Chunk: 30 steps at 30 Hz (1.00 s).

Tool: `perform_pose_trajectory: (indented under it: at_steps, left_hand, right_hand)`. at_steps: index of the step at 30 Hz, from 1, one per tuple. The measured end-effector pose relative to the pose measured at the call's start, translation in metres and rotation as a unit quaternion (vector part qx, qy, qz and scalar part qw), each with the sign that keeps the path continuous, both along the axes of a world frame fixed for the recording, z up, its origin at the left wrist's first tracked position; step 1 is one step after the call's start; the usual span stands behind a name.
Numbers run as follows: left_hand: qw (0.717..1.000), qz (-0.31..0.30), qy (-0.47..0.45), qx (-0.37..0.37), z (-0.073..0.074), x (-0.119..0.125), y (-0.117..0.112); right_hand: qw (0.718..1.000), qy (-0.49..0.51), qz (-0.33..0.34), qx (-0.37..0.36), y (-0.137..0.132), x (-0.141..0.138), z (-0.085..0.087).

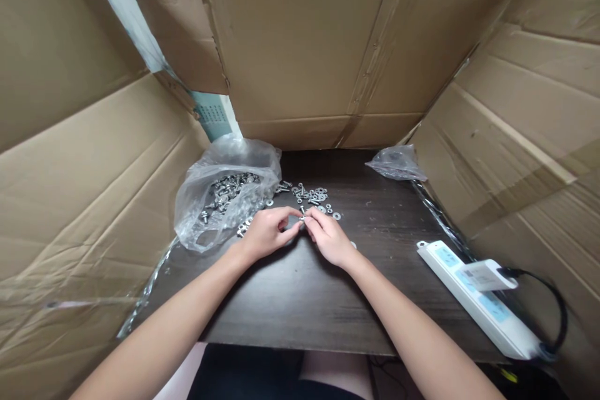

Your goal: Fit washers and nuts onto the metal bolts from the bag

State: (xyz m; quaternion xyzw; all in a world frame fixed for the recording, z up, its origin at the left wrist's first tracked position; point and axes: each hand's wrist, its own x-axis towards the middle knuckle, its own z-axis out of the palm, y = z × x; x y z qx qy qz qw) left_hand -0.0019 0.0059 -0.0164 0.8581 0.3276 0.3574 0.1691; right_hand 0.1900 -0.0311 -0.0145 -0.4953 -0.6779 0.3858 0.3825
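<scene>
Over the middle of the dark table, my left hand (270, 231) and my right hand (328, 236) meet at the fingertips. Between them they pinch a small silvery bolt (302, 219); fingers partly cover it, so whether a nut or washer is on it I cannot tell. Just beyond the fingers lies a loose spread of bolts, nuts and washers (313, 194). One flat washer (336, 216) lies near my right hand. To the left of my left hand, an open clear plastic bag (197, 200) holds many bolts (229, 190).
Cardboard walls (300, 44) enclose the table (300, 300) on the left, back and right. A small clear bag (398, 162) lies at the back right. At the right edge rests a white power strip (482, 300) with a plugged-in adapter (487, 276) and black cable (560, 306).
</scene>
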Motion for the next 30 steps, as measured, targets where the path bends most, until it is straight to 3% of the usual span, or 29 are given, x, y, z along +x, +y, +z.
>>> perform_pose_trajectory:
  at_steps: [30]
  left_hand:
    - [1.0,-0.009,-0.001,0.005,0.0004,0.0,-0.0017]
  right_hand:
    - [1.0,0.011,0.0,0.003,0.0009,0.0013,-0.0033]
